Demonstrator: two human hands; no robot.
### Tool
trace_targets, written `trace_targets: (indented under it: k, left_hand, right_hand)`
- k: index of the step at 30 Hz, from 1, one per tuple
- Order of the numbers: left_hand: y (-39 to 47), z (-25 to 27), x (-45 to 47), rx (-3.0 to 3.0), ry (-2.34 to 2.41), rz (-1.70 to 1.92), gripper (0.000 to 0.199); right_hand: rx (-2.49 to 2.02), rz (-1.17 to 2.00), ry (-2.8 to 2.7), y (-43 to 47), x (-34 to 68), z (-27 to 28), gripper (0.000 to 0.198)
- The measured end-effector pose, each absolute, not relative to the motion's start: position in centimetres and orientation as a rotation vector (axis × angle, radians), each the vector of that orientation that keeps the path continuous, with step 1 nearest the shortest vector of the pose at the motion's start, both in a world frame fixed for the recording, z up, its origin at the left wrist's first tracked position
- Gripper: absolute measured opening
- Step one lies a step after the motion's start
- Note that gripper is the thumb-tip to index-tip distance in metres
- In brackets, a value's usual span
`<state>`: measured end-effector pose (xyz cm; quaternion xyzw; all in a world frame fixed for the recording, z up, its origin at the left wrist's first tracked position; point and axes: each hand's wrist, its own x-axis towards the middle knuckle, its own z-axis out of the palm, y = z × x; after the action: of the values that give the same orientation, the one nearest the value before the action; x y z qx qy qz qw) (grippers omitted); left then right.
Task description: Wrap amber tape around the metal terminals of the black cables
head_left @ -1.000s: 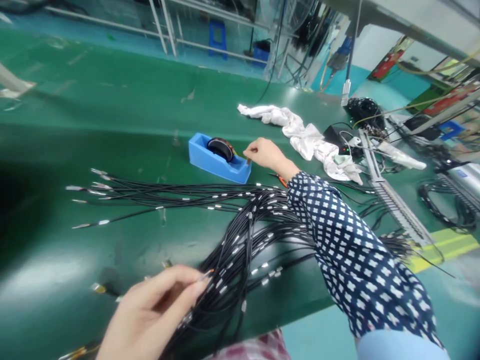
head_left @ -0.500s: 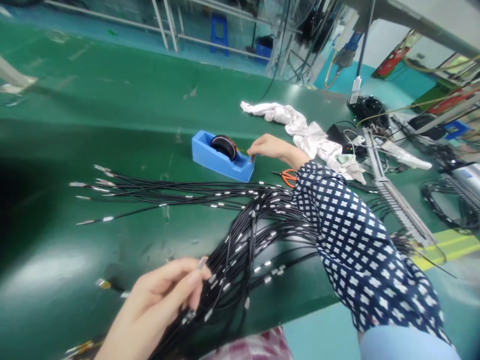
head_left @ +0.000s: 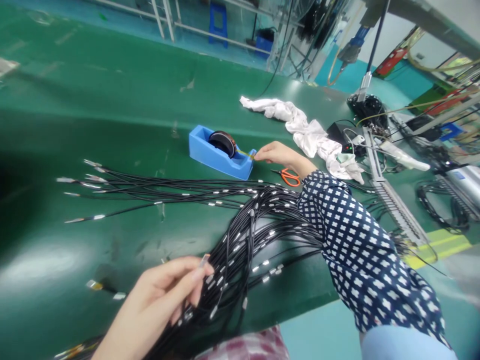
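Thumb and forefinger of my left hand (head_left: 170, 287) pinch a cable end with a small silvery tip (head_left: 204, 260). Beside and beneath it runs a thick bundle of black cables (head_left: 240, 240) with white labels, curving to the right under my sleeve. Further up, my right hand (head_left: 281, 154) is closed in a pinch on the free end of the amber tape (head_left: 245, 154) at the front edge of a blue tape dispenser (head_left: 221, 159). The dark tape roll (head_left: 223, 143) sits in the dispenser. Orange-handled snips (head_left: 288, 177) lie just below my right wrist.
A crumpled white cloth (head_left: 300, 125) stretches behind my right hand. To the right stand a slotted metal rail (head_left: 397, 210) and coiled black cables (head_left: 442, 205). Cable ends (head_left: 90, 182) with silvery tips fan out on the left of the green table (head_left: 112, 110).
My right hand has shifted slightly right and down, just past the dispenser's front edge, and more of the tape strip shows. My left hand keeps its pinch; the view has shifted slightly.
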<state>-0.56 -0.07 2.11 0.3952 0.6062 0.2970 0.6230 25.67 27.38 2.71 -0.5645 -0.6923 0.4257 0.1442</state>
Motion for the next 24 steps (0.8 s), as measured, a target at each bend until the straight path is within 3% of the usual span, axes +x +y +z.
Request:
trace_targets:
  k: [10,18,21,24]
  left_hand:
    - [0.4,1.6,-0.5,0.869,1.351,0.644,0.033]
    - [0.2,1.9,-0.5,0.945,1.395,0.605,0.036]
    - [-0.1,1.7,-1.1,0.993,1.399,0.602,0.042]
    - [0.1,0.7,-1.9,0.989,1.404,0.628,0.039]
  right_hand:
    - [-1.656,1.137,-1.883,26.4,25.0,2.2,0.015]
    - [-1.863,0.885,-1.886,25.9,24.5,1.1,0.008]
    - [-1.836,0.951,-1.871,24.1,24.4,-0.2,0.003]
    - [-1.698,1.16,-1.863,20.6,23.5,-0.9,0.02]
